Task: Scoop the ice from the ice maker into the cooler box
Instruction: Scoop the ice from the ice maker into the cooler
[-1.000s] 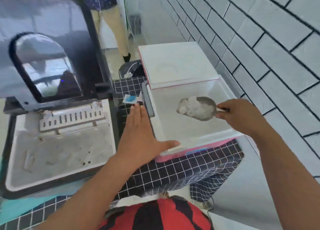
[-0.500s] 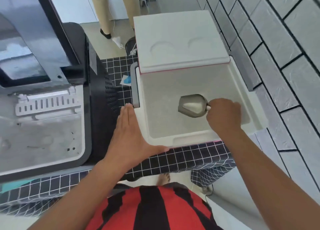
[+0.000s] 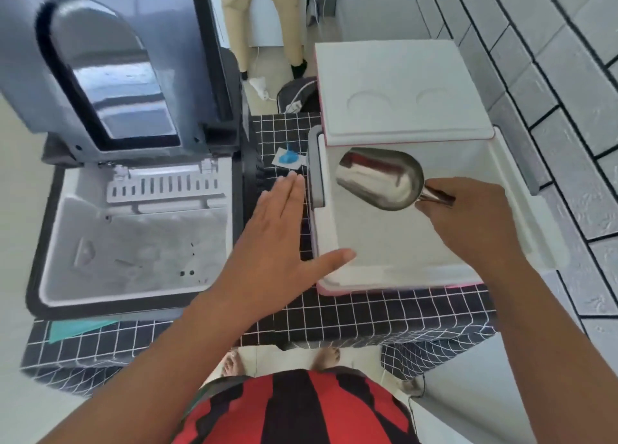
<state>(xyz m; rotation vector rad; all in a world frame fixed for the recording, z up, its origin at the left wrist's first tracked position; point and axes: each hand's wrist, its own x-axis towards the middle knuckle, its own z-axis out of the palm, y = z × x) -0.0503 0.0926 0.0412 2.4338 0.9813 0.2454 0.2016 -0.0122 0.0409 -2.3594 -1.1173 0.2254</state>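
Observation:
The white cooler box (image 3: pixel 521 176) with a pink base stands open on the right, its lid (image 3: pixel 398 89) tipped back. My right hand (image 3: pixel 475 223) grips the handle of a shiny metal scoop (image 3: pixel 381 179), held bowl-up and empty over the box's left side. My left hand (image 3: pixel 277 239) lies flat with fingers apart, its thumb touching the box's near-left corner. The ice maker (image 3: pixel 133 229) on the left has its dark lid (image 3: pixel 110 76) raised; its white bin holds a grey, blurry mass of ice.
A black tablecloth with white grid (image 3: pixel 368 313) covers the table. A small blue-and-white packet (image 3: pixel 289 159) lies between ice maker and box. A tiled wall (image 3: pixel 551 59) runs along the right. Another person's legs (image 3: pixel 264 19) stand behind the table.
The scoop held ice a second ago, then turned over inside the box. It is now upturned, empty and further left. My left hand stayed by the box.

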